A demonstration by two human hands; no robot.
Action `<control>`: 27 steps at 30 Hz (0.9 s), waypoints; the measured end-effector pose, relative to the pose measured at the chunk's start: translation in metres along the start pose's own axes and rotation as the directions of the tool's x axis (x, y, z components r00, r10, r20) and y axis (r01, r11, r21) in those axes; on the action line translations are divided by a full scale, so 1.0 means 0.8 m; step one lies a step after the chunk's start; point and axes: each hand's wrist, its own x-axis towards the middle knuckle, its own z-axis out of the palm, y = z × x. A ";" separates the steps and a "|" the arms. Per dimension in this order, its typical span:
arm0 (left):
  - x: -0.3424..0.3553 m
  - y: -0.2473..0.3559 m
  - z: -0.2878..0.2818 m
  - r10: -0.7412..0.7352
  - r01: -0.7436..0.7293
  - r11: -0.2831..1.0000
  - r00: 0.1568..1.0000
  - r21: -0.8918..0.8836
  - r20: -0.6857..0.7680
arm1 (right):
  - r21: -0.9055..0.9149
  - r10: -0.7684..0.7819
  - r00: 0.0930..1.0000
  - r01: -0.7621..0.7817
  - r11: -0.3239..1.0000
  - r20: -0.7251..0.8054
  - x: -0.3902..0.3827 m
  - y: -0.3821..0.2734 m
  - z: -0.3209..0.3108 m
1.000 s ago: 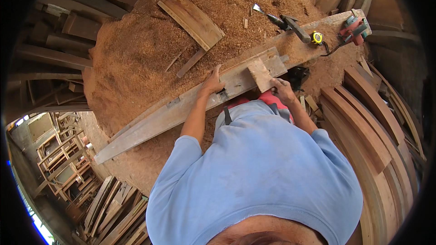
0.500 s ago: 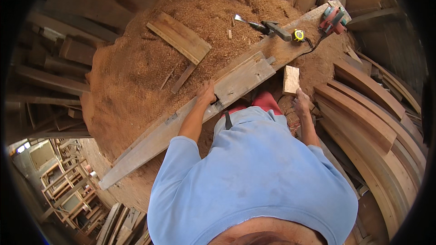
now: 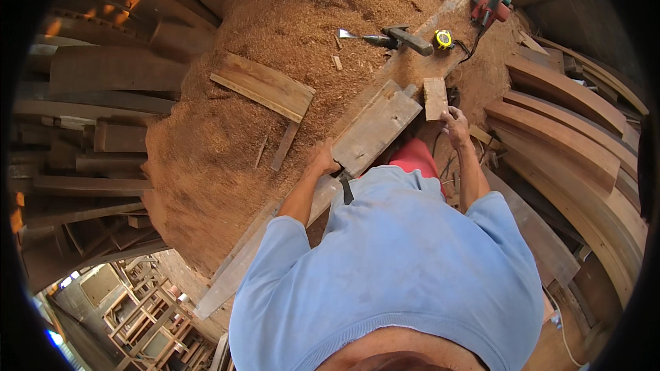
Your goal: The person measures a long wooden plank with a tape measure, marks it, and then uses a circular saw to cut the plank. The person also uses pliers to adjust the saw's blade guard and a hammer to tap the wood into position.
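Observation:
A thick grey wooden beam [image 3: 380, 128] with a tenon at its far end lies diagonally in front of me. My left hand [image 3: 322, 159] grips its edge near a notch, fingers partly hidden. My right hand [image 3: 455, 127] holds a pale rectangular wooden block [image 3: 434, 98] by its near corner, just right of the beam's end. Past the beam, a hammer [image 3: 410, 40], a chisel [image 3: 368, 38] and a yellow tape measure [image 3: 443, 39] lie close together.
A red corded power tool [image 3: 491, 1] rests on the far end of a long plank [image 3: 459, 14]. Sawdust [image 3: 227, 137] is heaped ahead, with a loose board [image 3: 265, 87] on it. Curved timbers [image 3: 557, 134] are stacked at right; more lumber [image 3: 110, 137] leans at left.
The view has shifted and turned a little. My right hand has carried the block slightly away from me, its face now turned differently. My left hand stays on the beam.

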 end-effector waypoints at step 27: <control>0.011 -0.025 -0.062 0.390 -0.391 0.920 0.920 0.023 0.037 | 0.301 0.282 0.844 -0.444 0.844 0.456 -0.059 0.063 0.112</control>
